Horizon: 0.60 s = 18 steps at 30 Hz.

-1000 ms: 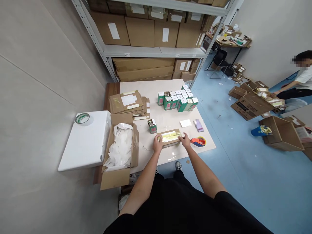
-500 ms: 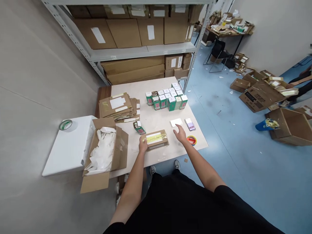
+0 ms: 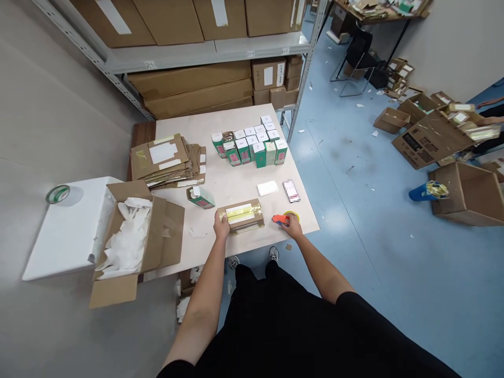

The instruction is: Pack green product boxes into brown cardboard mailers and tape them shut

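My left hand [image 3: 221, 227] grips the left end of a small cardboard box [image 3: 255, 216], its thumb over the edge. Yellowish tape and a white label run along the box's top, and it rests near the table's front edge. To the right of the box, my right hand [image 3: 292, 228] is closed around an orange tape dispenser [image 3: 280, 218] with a yellow tape roll behind it. A white card stack [image 3: 268, 188] and a fanned pile of small printed cards [image 3: 291, 191] lie beyond that hand. One green-and-white carton [image 3: 200, 197] lies tilted behind the small box.
Several green-and-white cartons [image 3: 259, 155] stand together at the table's [image 3: 220, 115] back right. Flattened cardboard [image 3: 157, 163] is piled at the left. An open carton of white paper [image 3: 129, 236] sits at the front left. Metal shelving [image 3: 232, 52] rises behind; another person's arm shows far right.
My right hand has moved from beside the white card stack down to the tape dispenser and taken hold of it. My left hand stays on the cardboard box. The camera view has shifted.
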Each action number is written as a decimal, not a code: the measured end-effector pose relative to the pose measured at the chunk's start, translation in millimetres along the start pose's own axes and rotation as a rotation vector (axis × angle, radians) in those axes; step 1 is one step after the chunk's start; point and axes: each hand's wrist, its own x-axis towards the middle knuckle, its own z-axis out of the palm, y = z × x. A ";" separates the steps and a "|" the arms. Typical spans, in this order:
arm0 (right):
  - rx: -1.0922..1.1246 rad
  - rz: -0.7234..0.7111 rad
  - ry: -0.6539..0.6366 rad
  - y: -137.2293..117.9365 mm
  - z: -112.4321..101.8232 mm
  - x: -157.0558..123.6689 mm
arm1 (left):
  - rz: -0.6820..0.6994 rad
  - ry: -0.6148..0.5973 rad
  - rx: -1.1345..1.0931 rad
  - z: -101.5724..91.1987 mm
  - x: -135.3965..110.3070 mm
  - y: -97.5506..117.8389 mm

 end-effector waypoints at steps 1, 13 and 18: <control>0.000 -0.001 -0.030 5.2 2.4 -0.1 | 0.007 0.008 0.003 -0.7 0.6 0.1; 0.041 0.161 -0.011 26.5 24.2 6.9 | -0.013 0.106 0.004 -28.0 -11.3 -21.1; 0.137 0.213 0.110 25.9 14.3 6.8 | 0.009 0.035 0.000 3.3 -18.3 -1.0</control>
